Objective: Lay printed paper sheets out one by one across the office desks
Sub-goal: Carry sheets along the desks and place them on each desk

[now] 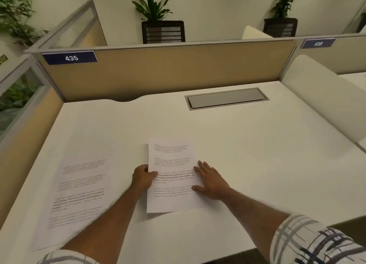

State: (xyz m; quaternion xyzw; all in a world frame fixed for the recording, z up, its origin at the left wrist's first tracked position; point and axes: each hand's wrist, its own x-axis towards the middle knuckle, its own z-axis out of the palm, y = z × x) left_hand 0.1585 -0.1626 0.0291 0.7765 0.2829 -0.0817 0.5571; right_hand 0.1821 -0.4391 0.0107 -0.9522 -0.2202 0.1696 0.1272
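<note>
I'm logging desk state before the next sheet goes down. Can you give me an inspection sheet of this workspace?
Surface: white desk, notch in its back edge.
Job's things: centre sheet, print up, held by both hands; left sheet lies flat, untouched.
Clutter: nothing seen.
Grippers: left hand pinches the centre sheet's left edge; right hand rests flat on its right edge.
Cables: nothing seen; grey hatch lid is closed.
Surroundings: tan partition with label 435; potted plants behind it.
</note>
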